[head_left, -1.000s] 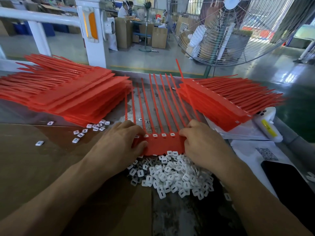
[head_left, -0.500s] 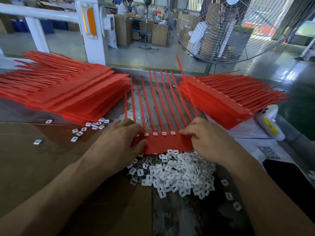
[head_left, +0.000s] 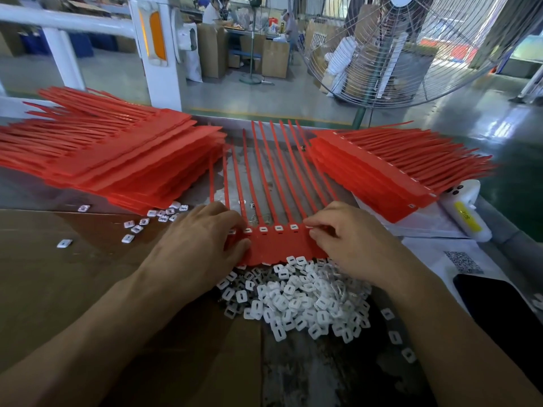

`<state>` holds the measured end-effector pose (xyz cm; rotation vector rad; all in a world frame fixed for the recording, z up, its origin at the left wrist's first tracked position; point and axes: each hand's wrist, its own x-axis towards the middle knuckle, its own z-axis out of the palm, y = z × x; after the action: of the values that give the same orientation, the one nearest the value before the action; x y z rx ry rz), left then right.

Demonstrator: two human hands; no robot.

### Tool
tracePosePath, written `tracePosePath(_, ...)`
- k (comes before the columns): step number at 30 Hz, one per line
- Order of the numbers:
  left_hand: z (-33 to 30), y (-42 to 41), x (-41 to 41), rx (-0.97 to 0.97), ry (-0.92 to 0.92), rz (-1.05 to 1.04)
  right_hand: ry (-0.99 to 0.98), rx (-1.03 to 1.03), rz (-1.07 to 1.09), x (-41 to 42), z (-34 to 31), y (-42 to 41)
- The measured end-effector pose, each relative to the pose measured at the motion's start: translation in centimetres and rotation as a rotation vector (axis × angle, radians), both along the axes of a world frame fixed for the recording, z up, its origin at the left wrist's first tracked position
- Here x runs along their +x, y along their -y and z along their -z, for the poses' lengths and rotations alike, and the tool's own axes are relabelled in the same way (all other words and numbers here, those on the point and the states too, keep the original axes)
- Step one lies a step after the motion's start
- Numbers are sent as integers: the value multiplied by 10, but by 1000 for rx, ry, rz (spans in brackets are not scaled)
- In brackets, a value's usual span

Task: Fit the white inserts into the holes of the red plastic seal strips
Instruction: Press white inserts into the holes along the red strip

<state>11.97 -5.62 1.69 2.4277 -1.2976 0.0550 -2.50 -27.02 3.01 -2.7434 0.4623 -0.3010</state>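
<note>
A red seal strip sheet lies flat in front of me, its thin tails fanning away. Several white inserts sit in its row of holes. My left hand grips the sheet's left end, fingers bent over the holes and thumb on the flat part. My right hand pinches the sheet's right end at the hole row; whatever is under its fingertips is hidden. A pile of loose white inserts lies just below the sheet, between my wrists.
Stacks of red strips rest to the left and right. Stray inserts dot the cardboard. At right are a white device with a yellow label, a QR-code paper and a black phone. A large fan stands behind.
My right hand's fingertips have shifted slightly left and down onto the right end of the hole row. My left hand stays on the sheet's left end.
</note>
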Motion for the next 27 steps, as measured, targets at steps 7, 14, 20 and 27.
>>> tracePosePath(7, 1, -1, 0, -5, -18, -8, 24, 167, -183, -7, -6, -4)
tracePosePath(14, -1, -1, 0, 3, -23, -14, -49, 133, -249, 0, -3, -19)
tracePosePath(20, -1, -1, 0, 8, -16, -13, -53, 188, -227, -2, -4, -19)
tracePosePath(27, -1, -1, -1, -7, -27, -10, 157, 282, -106, -2, 0, -13)
